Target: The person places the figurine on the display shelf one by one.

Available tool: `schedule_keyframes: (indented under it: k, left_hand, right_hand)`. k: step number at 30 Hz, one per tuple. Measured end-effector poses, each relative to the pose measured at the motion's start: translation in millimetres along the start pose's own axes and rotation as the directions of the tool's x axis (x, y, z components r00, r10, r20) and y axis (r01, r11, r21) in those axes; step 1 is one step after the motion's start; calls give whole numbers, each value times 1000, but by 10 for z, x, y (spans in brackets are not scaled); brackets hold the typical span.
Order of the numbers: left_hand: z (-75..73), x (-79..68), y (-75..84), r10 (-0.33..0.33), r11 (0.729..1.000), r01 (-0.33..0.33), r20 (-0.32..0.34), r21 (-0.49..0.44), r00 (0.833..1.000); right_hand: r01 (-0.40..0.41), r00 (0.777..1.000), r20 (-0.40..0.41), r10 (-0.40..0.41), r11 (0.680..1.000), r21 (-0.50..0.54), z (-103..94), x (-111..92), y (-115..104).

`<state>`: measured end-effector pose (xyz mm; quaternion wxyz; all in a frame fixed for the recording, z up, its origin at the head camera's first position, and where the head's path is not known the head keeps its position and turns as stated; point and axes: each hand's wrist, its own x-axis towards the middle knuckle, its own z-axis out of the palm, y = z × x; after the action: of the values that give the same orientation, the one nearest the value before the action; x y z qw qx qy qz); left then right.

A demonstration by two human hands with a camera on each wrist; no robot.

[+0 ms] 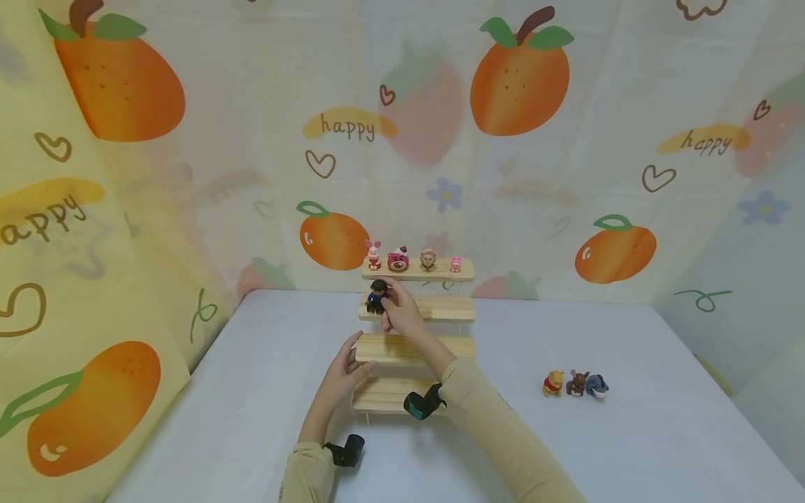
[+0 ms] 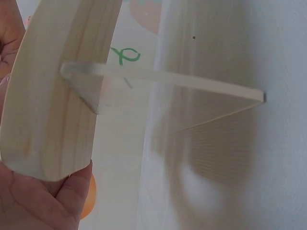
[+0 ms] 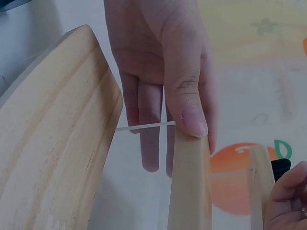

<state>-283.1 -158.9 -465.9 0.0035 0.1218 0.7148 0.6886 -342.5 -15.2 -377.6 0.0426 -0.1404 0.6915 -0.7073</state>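
A tiered wooden display shelf (image 1: 454,347) stands at the back of the table. My right hand (image 1: 404,311) pinches a small figurine (image 1: 377,298) with dark hair and a blue top, at the left end of the second tier from the top. Whether its base touches the wood, I cannot tell. My left hand (image 1: 342,377) grips the left end of the third tier; the right wrist view shows its thumb (image 3: 194,122) on the board's edge. In the left wrist view, the palm (image 2: 33,203) lies against the board's end (image 2: 53,143).
On the top tier stand a pink piglet figurine (image 1: 374,257), a red bear head (image 1: 398,260), a tan figurine (image 1: 428,260) and a small pink figurine (image 1: 455,265). A yellow bear (image 1: 553,383), a brown figurine (image 1: 576,383) and a blue-grey donkey (image 1: 597,385) are on the table at the right.
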Motion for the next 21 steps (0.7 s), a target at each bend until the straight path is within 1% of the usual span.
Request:
schedule_keyframes:
  k: [11,21]
  left_hand:
    - [-6,-1,-10,22,999,-22,12,26,1000]
    - [-1,1,-8,24,999,-24,7,26,1000]
  right_hand:
    - [-6,1000,14,6,1000,-25,-7,0,6]
    - [-39,999,-9,39,999,-5,1,13,14]
